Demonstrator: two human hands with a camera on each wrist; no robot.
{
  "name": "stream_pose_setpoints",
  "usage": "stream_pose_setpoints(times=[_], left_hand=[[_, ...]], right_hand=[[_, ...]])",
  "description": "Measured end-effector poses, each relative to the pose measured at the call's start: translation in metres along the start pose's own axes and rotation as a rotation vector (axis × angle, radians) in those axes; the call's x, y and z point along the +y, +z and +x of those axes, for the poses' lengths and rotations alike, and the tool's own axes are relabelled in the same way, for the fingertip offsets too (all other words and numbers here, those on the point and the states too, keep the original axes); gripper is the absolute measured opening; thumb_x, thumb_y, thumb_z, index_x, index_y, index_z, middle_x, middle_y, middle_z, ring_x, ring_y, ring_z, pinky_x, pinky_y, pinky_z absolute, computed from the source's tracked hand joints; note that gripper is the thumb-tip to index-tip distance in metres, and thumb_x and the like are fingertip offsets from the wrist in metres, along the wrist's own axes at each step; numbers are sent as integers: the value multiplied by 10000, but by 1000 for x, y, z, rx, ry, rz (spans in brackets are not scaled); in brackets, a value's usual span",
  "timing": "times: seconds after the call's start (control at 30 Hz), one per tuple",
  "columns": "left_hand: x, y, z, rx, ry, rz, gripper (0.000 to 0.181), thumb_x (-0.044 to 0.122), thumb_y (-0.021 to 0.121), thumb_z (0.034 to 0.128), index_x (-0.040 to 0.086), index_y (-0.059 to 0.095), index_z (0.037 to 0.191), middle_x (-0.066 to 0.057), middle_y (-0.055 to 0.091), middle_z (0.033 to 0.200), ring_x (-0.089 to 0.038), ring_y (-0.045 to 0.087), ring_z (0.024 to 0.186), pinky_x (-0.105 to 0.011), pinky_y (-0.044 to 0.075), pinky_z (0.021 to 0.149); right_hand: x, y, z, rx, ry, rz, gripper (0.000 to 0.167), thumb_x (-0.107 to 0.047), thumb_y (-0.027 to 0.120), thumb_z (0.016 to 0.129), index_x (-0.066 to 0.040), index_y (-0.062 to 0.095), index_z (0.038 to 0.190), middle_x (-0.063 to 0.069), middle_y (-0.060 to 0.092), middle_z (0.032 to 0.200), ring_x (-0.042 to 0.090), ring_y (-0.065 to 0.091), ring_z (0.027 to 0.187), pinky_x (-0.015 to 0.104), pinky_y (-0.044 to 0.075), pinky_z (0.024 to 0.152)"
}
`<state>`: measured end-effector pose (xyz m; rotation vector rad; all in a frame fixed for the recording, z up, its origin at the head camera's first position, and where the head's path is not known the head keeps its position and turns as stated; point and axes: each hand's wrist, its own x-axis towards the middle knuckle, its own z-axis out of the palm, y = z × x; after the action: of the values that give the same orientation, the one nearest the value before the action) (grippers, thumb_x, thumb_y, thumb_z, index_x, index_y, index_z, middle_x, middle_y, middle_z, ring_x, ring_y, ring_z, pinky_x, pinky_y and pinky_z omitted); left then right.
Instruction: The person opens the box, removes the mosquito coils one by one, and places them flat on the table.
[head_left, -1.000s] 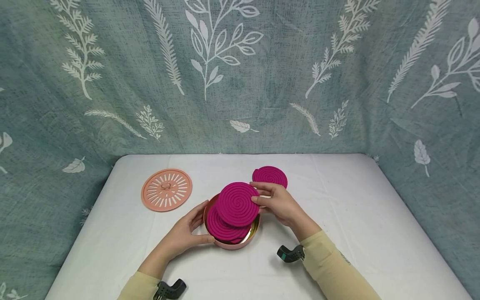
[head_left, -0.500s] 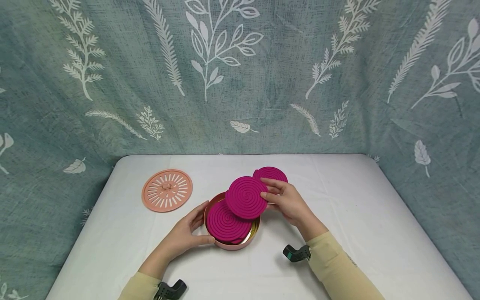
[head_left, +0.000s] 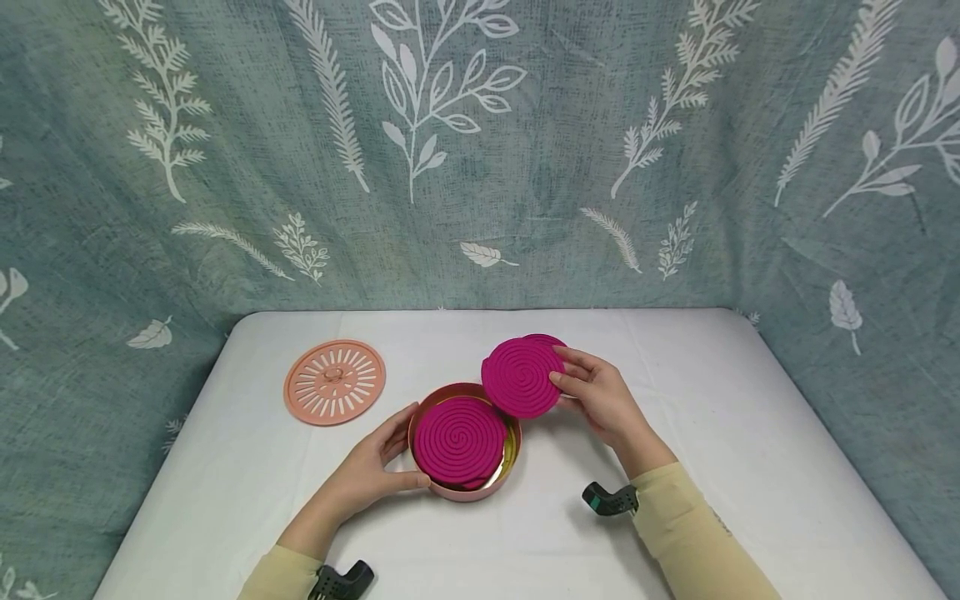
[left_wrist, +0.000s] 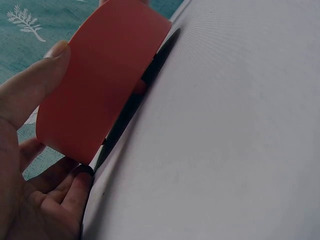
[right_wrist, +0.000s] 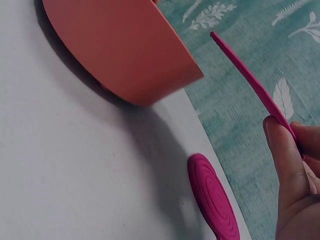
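Note:
In the head view a round salmon-pink tin (head_left: 468,495) with a gold-coloured inside stands on the table. A magenta mosquito coil (head_left: 459,442) lies in it, apparently with another beneath. My left hand (head_left: 375,467) holds the tin by its left side, thumb at the front and fingers behind; the left wrist view shows the thumb against the tin's wall (left_wrist: 100,80). My right hand (head_left: 600,400) pinches a second mosquito coil (head_left: 521,379) by its right edge, raised over the tin's back right rim. Seen edge-on in the right wrist view, this coil (right_wrist: 250,80) is clear of the table.
Another mosquito coil (right_wrist: 212,195) lies on the table behind the held one, mostly hidden in the head view. A salmon-pink slotted lid (head_left: 333,382) with a small ring handle lies at the back left. A patterned curtain (head_left: 480,167) hangs behind the white table (head_left: 675,375).
My right hand has carried the pinched mosquito coil back and to the right, off the tin, uncovering the coil inside. My left hand has stayed on the tin.

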<state>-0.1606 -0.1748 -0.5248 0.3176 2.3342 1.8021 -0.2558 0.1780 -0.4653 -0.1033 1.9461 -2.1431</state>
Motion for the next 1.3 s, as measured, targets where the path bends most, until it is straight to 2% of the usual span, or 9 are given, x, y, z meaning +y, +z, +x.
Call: stream_pose_setpoints(times=[0.33, 0.53, 0.7, 0.9, 1.07, 1.3], left_hand=[[-3, 0, 1, 1, 14, 5, 1087, 360, 944, 638, 273, 345, 1540, 28, 398, 1527, -127, 403, 1377, -219, 353, 1117], [-3, 0, 1, 2, -11, 12, 1101, 399, 944, 625, 289, 344, 1541, 90, 404, 1511, -65, 409, 1359, -188, 366, 1101], [-2, 0, 1, 1, -18, 14, 1103, 402, 946, 620, 299, 342, 1538, 83, 402, 1512, -72, 409, 1360, -183, 367, 1097], [-2, 1, 1, 10, -28, 19, 1114, 411, 951, 605, 304, 348, 1536, 98, 405, 1507, -63, 412, 1356, -179, 372, 1093], [-2, 1, 2, 14, -26, 21, 1126, 408, 954, 601, 282, 349, 1541, 99, 409, 1504, -66, 415, 1355, -179, 373, 1092], [-2, 1, 2, 14, -24, 26, 1132, 411, 953, 602, 265, 345, 1546, 89, 415, 1502, -72, 417, 1355, -180, 373, 1093]], right_hand=[[1, -21, 3, 77, -5, 17, 621, -32, 674, 936, -14, 399, 1493, 134, 635, 1178, 141, 698, 868, 296, 629, 730], [-1, -32, 5, 100, -5, 43, 608, -26, 652, 950, -20, 387, 1497, 126, 636, 1178, 151, 702, 890, 304, 624, 753], [-3, -42, 5, 123, -6, 62, 632, -29, 645, 955, -3, 345, 1510, 109, 634, 1142, 141, 701, 875, 296, 621, 764], [-5, -56, 8, 161, 2, 84, 640, -41, 657, 949, -35, 353, 1512, 83, 637, 1098, 123, 699, 845, 310, 615, 786], [-5, -67, 10, 195, 1, 106, 676, -22, 663, 940, -37, 326, 1525, 78, 634, 1058, 116, 695, 812, 293, 623, 746], [-1, -80, 14, 245, 36, 102, 689, -48, 675, 938, -76, 333, 1536, 67, 626, 1082, 99, 685, 808, 295, 622, 757]])
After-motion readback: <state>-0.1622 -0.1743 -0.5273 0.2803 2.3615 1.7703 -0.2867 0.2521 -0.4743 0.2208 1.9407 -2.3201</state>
